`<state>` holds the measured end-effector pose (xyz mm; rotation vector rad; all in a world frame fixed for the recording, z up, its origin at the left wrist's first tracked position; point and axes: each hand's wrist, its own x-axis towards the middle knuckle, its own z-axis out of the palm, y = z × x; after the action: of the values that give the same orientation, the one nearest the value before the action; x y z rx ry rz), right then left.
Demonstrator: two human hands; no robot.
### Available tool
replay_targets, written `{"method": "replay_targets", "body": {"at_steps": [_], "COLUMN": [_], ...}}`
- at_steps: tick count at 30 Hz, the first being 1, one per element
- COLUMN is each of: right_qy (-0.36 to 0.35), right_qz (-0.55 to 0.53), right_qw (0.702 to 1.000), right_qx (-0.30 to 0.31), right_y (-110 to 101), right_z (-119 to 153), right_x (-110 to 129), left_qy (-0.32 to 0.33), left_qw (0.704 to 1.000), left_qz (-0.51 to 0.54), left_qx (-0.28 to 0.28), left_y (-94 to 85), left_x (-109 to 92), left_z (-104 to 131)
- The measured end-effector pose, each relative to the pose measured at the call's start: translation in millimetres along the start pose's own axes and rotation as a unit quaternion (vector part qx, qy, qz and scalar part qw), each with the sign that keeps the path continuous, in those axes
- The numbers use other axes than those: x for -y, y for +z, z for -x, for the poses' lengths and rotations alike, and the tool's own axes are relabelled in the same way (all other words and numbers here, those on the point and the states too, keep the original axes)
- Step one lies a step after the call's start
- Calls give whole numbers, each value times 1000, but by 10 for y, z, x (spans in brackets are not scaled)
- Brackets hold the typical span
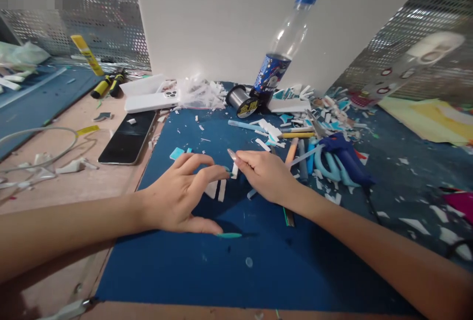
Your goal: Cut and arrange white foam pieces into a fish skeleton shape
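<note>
My left hand point(186, 192) is over the blue mat point(207, 271), its fingers spread, with long green nails. Its index fingertip is beside a small white piece point(235, 170) near my right fingers. Under the left fingers lie flat white pieces point(221, 190), and a light blue piece point(177, 153) rests just behind that hand. My right hand point(268, 175) is closed, thumb and index pressed together near the white piece; whatever is inside the fist is hidden. A dark strip with a green edge point(289, 217) sticks out below the right wrist.
A phone point(127, 138) lies left. Behind are a wire spool point(242, 102), a tilted bottle point(273, 69) and white scraps point(207, 91). Glue sticks, a pencil point(297, 135), light blue scissors point(330, 166) and a blue glue gun point(343, 157) are right. Yellow sheets point(436, 118) lie far right.
</note>
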<state>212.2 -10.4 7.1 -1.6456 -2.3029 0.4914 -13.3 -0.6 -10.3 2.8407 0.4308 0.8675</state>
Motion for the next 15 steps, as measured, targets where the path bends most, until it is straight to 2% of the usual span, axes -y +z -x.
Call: {"method": "replay_targets", "body": {"at_steps": [5, 10, 15], "right_qy": [37, 61, 8], "right_qz": [22, -8, -37], "right_qw": [999, 997, 999], "right_qx": [3, 41, -19], "right_y": [-82, -186, -176], "right_z": [69, 220, 305], "right_x": [-36, -140, -166], "left_qy": [-9, -19, -10], "left_qw": [1000, 999, 999], "left_qz": [17, 26, 47], "left_qx": [10, 26, -15], "left_y": [10, 6, 2], "left_x": [10, 11, 49], "left_z": [-2, -7, 21]}}
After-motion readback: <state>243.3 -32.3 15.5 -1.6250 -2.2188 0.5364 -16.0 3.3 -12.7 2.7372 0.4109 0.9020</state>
